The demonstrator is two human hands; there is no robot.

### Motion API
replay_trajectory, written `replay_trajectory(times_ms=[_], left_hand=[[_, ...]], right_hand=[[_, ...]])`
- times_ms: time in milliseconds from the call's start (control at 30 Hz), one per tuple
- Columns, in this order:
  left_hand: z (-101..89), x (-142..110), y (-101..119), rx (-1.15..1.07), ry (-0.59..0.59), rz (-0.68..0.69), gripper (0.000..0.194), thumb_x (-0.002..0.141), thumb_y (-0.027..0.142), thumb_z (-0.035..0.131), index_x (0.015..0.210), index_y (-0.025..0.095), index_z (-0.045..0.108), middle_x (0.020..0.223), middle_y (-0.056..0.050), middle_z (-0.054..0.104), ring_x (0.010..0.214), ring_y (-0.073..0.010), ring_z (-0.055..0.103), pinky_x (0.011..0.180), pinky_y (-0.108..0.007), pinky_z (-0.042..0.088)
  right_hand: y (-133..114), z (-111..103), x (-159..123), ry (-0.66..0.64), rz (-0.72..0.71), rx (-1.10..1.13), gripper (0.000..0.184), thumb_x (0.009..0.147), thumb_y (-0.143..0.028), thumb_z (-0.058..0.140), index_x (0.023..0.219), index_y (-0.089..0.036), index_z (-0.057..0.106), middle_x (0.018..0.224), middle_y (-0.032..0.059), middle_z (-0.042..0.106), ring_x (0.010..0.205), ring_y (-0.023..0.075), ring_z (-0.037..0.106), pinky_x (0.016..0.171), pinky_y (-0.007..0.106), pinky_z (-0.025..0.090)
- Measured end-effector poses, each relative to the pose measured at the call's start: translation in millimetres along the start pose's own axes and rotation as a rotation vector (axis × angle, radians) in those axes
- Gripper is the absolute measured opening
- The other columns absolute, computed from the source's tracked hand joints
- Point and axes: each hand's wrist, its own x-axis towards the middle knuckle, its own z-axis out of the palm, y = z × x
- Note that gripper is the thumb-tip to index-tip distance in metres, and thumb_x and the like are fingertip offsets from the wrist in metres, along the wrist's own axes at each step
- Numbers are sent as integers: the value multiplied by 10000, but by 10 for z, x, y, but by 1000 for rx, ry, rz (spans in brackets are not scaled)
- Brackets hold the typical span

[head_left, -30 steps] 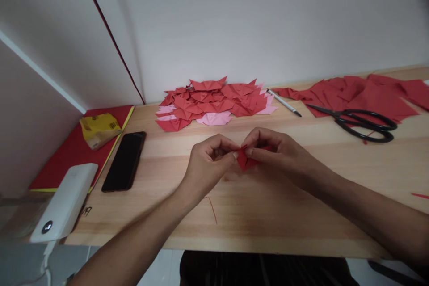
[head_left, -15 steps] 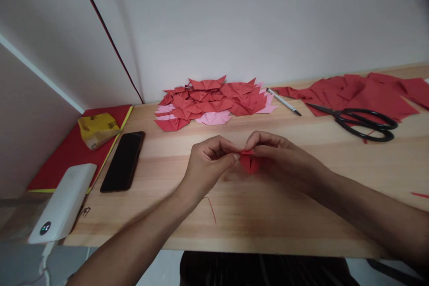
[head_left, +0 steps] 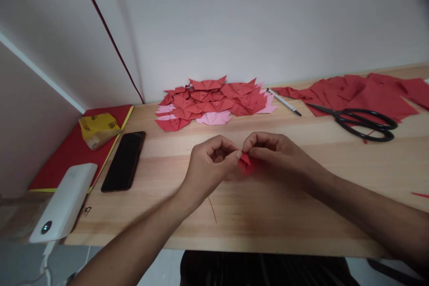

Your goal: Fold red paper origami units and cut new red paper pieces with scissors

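A small folded piece of red paper (head_left: 246, 165) is held up between both hands over the middle of the wooden table. My left hand (head_left: 214, 158) pinches its left upper edge between thumb and forefinger. My right hand (head_left: 273, 149) has thumb and fingers closed on the paper's right upper part, with the fingertips of the two hands almost touching. A triangular flap and a dark crease show below the fingertips; the rest of the paper is partly hidden. Behind the hands lies a pile of red and pink folded paper pieces (head_left: 211, 106).
At right, black-handled scissors (head_left: 365, 123) rest on red paper sheets (head_left: 365, 94), beside a white pen (head_left: 284, 102). At left are a black phone (head_left: 123, 161), a white power bank (head_left: 63, 203), a yellow packet (head_left: 99, 129) and a red folder (head_left: 60, 161). A wall stands behind.
The red paper has tilted and shifted slightly left. A flap that lay flat at its top now points down to the right. Both hands keep hold of it.
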Motion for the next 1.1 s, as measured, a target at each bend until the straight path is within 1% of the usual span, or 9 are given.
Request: replay_trajectory(times_ms=[67, 200, 300, 433, 600, 667, 767, 933, 1100], left_hand=[[3, 7, -29, 40, 6, 24, 61, 718, 173, 683, 732, 149, 629, 679, 15, 621, 613, -85, 544, 566, -194, 421], [-6, 5, -70, 123, 19, 149, 72, 748, 131, 650, 785, 168, 600, 737, 26, 611, 689, -85, 564, 637, -197, 447], [-10, -15, -64, 215, 18, 212, 90, 767, 105, 631, 796, 178, 586, 745, 38, 608, 697, -76, 565, 644, -185, 444], [-1, -35, -47, 303, 7, 261, 104, 785, 81, 611, 798, 182, 592, 744, 43, 615, 693, -73, 565, 646, -183, 440], [-6, -14, -80, 338, -12, 247, 67, 800, 112, 614, 801, 179, 619, 755, 28, 631, 700, -92, 573, 651, -211, 444], [-16, -6, -92, 387, -14, 262, 66, 789, 111, 627, 770, 175, 632, 742, 23, 617, 690, -96, 555, 631, -218, 425], [-26, -4, -82, 419, 3, 307, 98, 772, 82, 626, 718, 163, 620, 708, 24, 571, 656, -91, 508, 595, -219, 390], [-22, -3, -50, 375, 24, 312, 117, 772, 53, 603, 709, 152, 606, 693, 27, 547, 641, -85, 489, 584, -219, 376], [-26, 7, -56, 384, 27, 330, 124, 789, 47, 582, 740, 154, 623, 722, 19, 567, 672, -92, 505, 614, -231, 389]], right_hand=[[-5, -14, 10, -11, -55, -48, 61, 807, -240, 605, 823, -190, 634, 736, -15, 639, 644, 104, 557, 590, 227, 402], [10, -32, 13, -32, -189, -136, 102, 853, -285, 585, 902, -202, 616, 832, 0, 648, 752, 132, 599, 664, 248, 447], [26, -21, -2, -37, -247, -265, 103, 855, -301, 599, 872, -200, 613, 791, -3, 644, 704, 128, 579, 623, 246, 439], [28, -1, -29, 5, -294, -437, 99, 868, -289, 571, 833, -204, 608, 710, -21, 616, 613, 111, 517, 547, 233, 396], [18, 8, -51, 86, -379, -583, 81, 857, -242, 562, 795, -202, 597, 676, -28, 595, 573, 102, 495, 525, 223, 389], [14, 15, -63, 105, -394, -622, 80, 853, -230, 563, 783, -200, 589, 688, -24, 604, 579, 103, 507, 543, 225, 412], [2, 25, -82, 99, -408, -634, 69, 853, -211, 558, 797, -199, 596, 720, -16, 628, 598, 105, 530, 574, 227, 440], [-47, 20, -97, 122, -423, -643, 103, 841, -161, 558, 825, -211, 647, 765, -13, 670, 638, 111, 558, 575, 221, 428], [-87, 14, -98, 169, -391, -674, 101, 829, -159, 581, 794, -217, 654, 725, -21, 662, 615, 112, 545, 561, 225, 413]])
